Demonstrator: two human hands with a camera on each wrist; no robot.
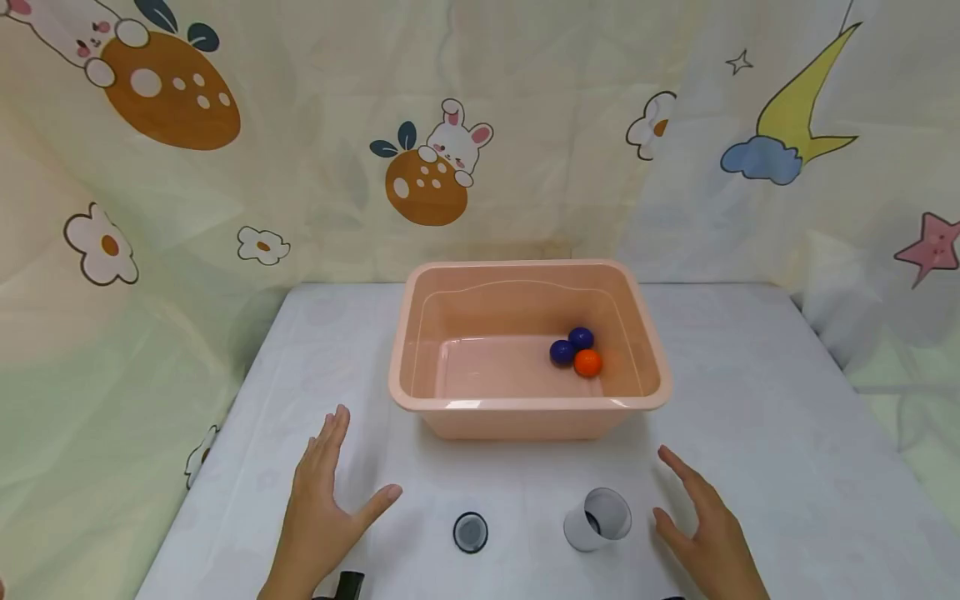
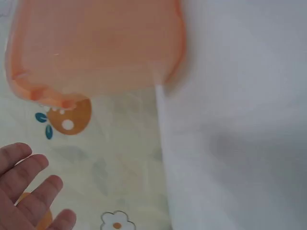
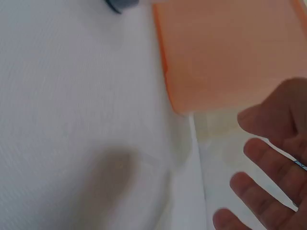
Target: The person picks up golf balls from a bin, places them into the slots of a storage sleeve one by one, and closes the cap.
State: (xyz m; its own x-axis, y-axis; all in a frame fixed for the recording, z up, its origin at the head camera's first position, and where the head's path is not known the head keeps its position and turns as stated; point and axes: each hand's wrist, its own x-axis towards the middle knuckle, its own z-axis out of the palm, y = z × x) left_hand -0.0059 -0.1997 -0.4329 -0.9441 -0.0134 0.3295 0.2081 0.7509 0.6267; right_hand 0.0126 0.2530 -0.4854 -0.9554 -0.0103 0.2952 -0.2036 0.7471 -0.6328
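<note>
In the head view my left hand hovers over the table left of a small round disc with a dark rim, fingers spread and touching nothing. On the other side, my right hand is held apart from a clear cup, its thumb and fingers relaxed and holding nothing. Something dark shows inside the cup, too unclear to name. Behind both hands stands a peach plastic basin. Two dark blue balls and an orange ball lie together at the right of its floor.
A white cloth covers the table. Behind and beside it hangs a pale curtain printed with rabbits, flowers and a moon. Part of a dark strap shows at the left wrist.
</note>
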